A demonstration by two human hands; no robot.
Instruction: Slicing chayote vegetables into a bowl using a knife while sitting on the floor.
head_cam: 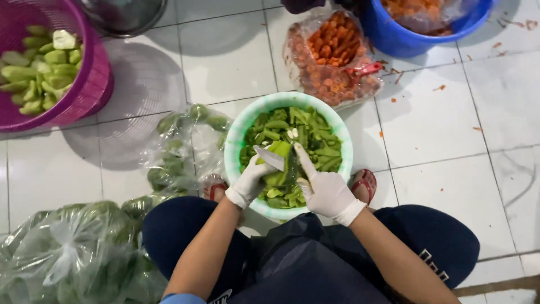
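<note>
**Cutting a green gourd over the bowl, floor-level station**

Person squatted on the tiled floor [439, 124], everything arranged within arm's reach around the knees.

- Left hand [247, 183], white-gloved, was clamped on a knife [270, 159]; blade lay across the top of the green gourd piece [281, 163], tip pointing away and to the left. Grip wrapped around the handle, so the handle itself was hidden.
- Right hand [326, 191], also gloved, was closed around the gourd from the right side, index finger stretched forward along it, likely to steady the piece and keep the fingertip off the edge.
- Gourd was held directly above the pale green bowl [236, 141], which sat between the feet. Looked deliberate: cut pieces dropped straight into the heap of green slices already inside.
- Red sandals [364, 186] showed just beside the bowl's near rim, on both sides.

Surroundings on the floor:
- Purple basket [93, 79] at the far left corner, holding pale green chunks.
- Clear bag of whole green gourds [185, 146] touching the bowl's left side; a bigger bag [67, 253] at the near left.
- Bag of orange carrot pieces [334, 56] just beyond the bowl, blue tub [405, 39] behind it with more orange. Orange scraps scattered on tiles nearby.
- Metal bowl [124, 14] at the far edge, contents not visible.
</note>
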